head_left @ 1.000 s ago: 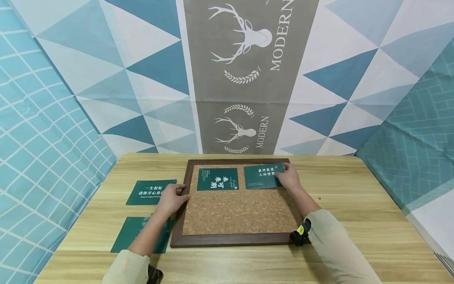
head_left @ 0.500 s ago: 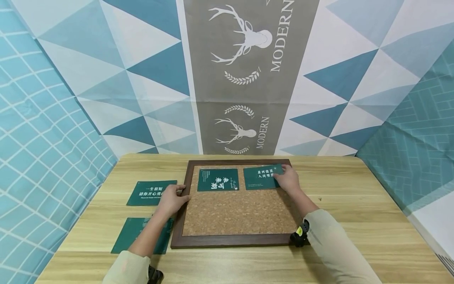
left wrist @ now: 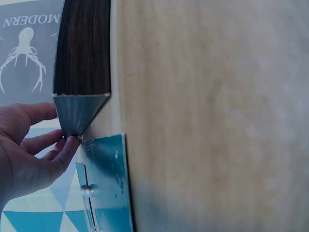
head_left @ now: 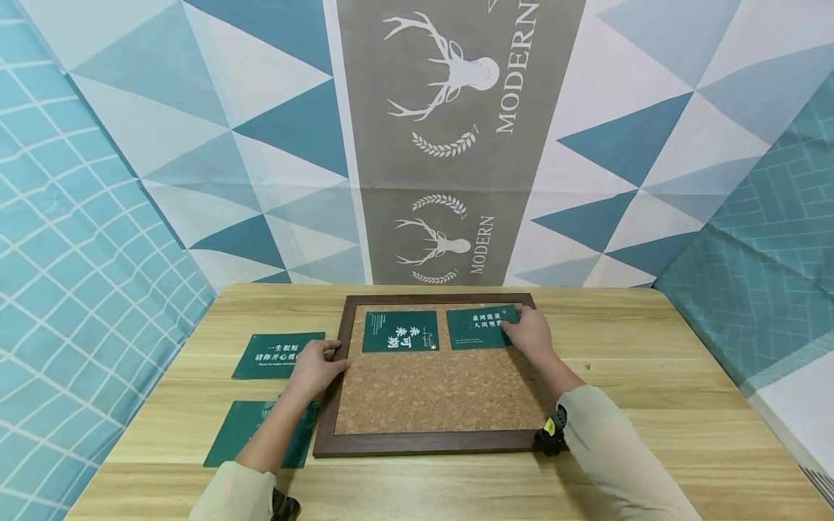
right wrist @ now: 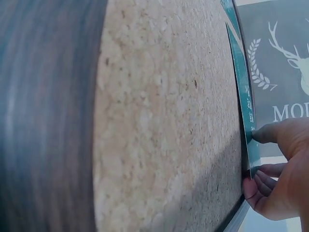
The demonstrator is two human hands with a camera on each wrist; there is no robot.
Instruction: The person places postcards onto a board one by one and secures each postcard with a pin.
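A cork board (head_left: 430,394) with a dark brown wooden frame lies on the table. My left hand (head_left: 316,369) grips the frame's left side, thumb over the inner edge and fingers at the outer edge. My right hand (head_left: 529,334) pinches the right end of a green card (head_left: 470,335) with white Chinese lettering, at the board's upper right. In the right wrist view, thumb and fingers hold that card (right wrist: 244,96) from both faces, its edge close over the cork. Beside it, a second green card (head_left: 378,331) with sideways lettering lies at the board's upper left.
Left of the board, a green card (head_left: 274,356) lies on the wooden table (head_left: 651,376). Below it is another green card (head_left: 237,434), partly covered by my left forearm. A patterned cloth (head_left: 443,166) with deer heads hangs behind the table.
My right hand and its card have shifted slightly left, and the card sits straighter beside the other one. My left hand keeps its place on the frame.
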